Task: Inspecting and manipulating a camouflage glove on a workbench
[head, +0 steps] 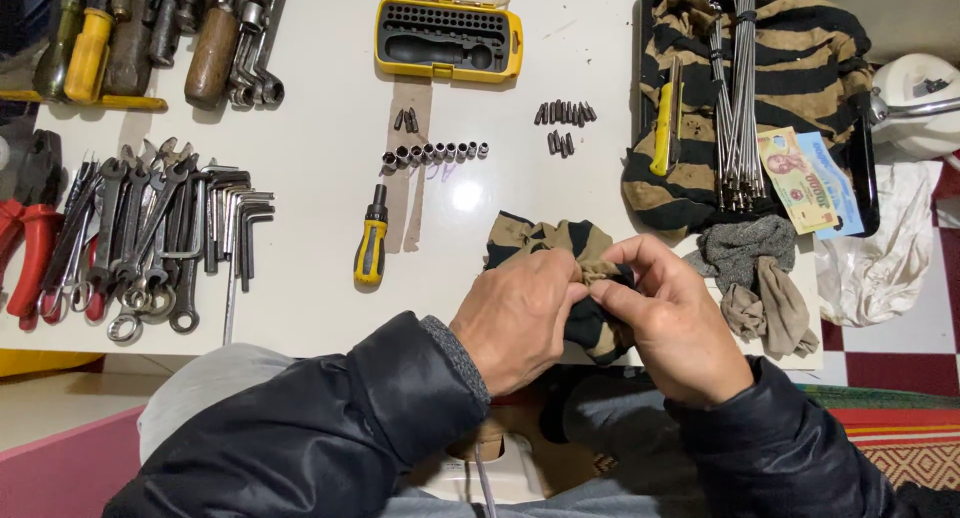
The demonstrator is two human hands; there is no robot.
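Observation:
Both my hands pinch a tan-and-black striped cloth (545, 240) at the near edge of the white table (320, 228). My left hand (520, 316) grips the cloth from the left. My right hand (670, 318) holds its bunched middle from the right, thumb and fingers closed on the fabric. Whatever is wrapped inside the cloth is hidden. A small yellow-and-black screwdriver handle (371, 240) lies just left of my hands.
Wrenches and hex keys (160, 228) lie at left, red pliers (30, 248) beside them. A yellow bit case (450, 38) stands at the back, with sockets (435, 153) and bits (565, 123) in front. A black tray (868, 168) holds striped cloth, spokes and banknotes. Grey rags (760, 278) lie right.

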